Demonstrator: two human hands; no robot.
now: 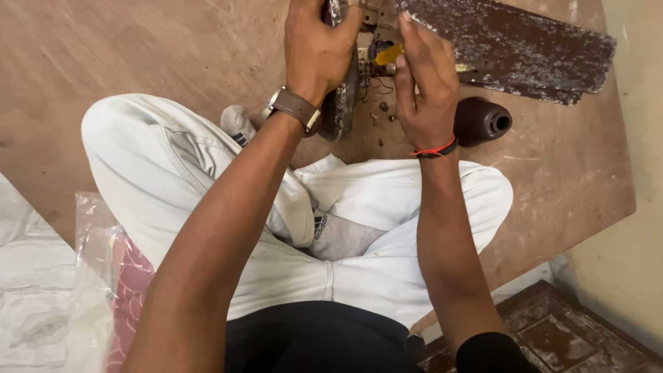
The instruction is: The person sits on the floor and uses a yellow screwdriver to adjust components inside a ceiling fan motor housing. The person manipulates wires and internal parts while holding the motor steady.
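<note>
Brown floor (138, 62) bears a dark cup (483, 121) beside hands gripping a dusty fan motor (342, 103).

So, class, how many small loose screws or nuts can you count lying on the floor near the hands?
4, possibly: one screw below the motor's wires, two just below it, one nearer the knees. They are tiny, and the right hand or left hand may hide more.

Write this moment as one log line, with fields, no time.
left hand: grips fan motor housing | right hand: at yellow part | fan blade: on floor | dark cup: beside right wrist
</note>
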